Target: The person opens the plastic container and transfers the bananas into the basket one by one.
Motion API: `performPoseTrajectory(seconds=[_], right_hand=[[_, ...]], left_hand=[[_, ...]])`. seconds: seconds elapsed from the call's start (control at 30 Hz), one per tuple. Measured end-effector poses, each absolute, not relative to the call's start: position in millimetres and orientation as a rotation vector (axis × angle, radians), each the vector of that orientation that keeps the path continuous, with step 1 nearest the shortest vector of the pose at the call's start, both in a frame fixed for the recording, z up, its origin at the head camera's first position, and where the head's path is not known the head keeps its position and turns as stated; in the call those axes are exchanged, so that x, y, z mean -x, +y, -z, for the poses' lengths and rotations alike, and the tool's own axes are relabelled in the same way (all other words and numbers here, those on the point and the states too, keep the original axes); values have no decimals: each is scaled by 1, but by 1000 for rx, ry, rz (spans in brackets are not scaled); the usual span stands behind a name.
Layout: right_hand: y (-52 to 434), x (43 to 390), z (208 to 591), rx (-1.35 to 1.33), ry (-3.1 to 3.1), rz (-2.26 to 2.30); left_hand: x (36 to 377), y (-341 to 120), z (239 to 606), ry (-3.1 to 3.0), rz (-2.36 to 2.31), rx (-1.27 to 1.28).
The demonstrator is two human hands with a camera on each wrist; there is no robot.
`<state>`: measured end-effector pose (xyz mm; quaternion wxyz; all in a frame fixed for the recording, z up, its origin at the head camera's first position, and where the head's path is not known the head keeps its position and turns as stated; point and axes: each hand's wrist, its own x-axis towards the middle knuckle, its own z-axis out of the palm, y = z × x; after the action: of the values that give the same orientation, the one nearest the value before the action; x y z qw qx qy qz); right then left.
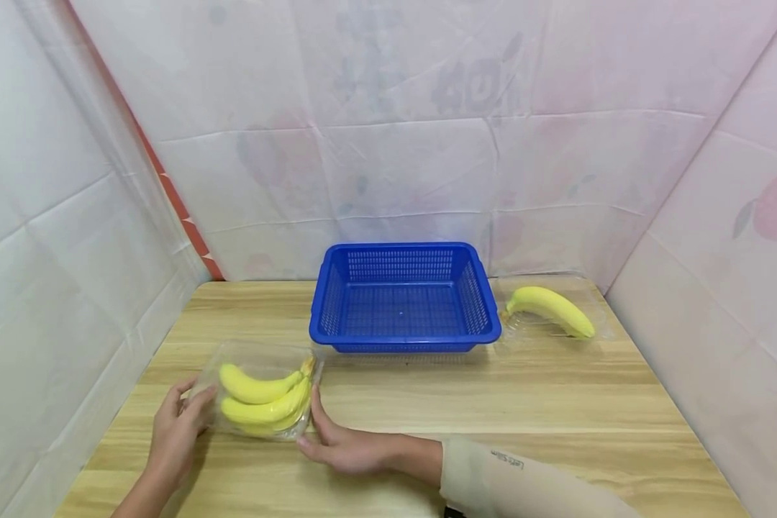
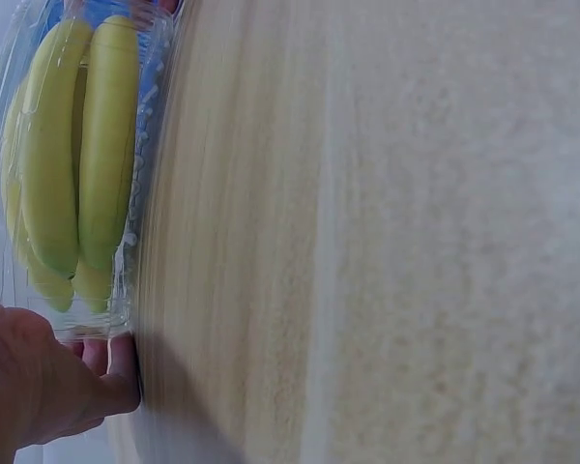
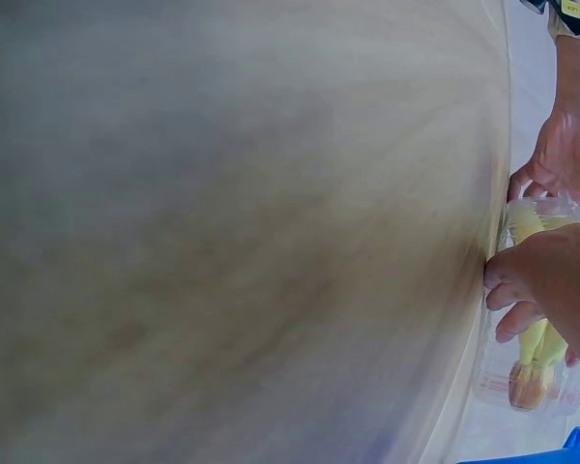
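A clear plastic box (image 1: 268, 352) with a bunch of yellow bananas (image 1: 262, 411) inside is at the front left of the table, the stem end pointing right. My left hand (image 1: 176, 432) holds its left end; in the left wrist view the left hand (image 2: 48, 382) has fingers bent at the box's end, low by the tabletop. At the opposite end, my right hand (image 1: 356, 447) grips the box with thumb and fingers spread along the edge. The right wrist view has the right hand (image 3: 551, 280) overlapping the box, its fingers partly bent.
A blue plastic basket (image 1: 404, 339) with nothing in it stands at the back middle of the wooden table (image 1: 492, 403). Right of it lies another clear plastic box (image 1: 592, 291) with a single banana (image 1: 550, 308). Pale printed sheets (image 1: 388, 165) enclose the back and sides.
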<state>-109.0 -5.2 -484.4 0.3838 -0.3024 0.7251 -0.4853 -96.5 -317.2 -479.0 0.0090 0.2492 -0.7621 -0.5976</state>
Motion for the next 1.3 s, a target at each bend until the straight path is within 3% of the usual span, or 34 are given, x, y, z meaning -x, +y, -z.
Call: performPoseTrajectory(seconds=[0.73, 1.3], right_hand=[[68, 94, 480, 822, 1871, 1176], [144, 89, 477, 726, 1901, 1207]], left_hand=[[77, -269, 477, -2537, 1900, -601], [78, -212, 484, -2626, 1849, -286]])
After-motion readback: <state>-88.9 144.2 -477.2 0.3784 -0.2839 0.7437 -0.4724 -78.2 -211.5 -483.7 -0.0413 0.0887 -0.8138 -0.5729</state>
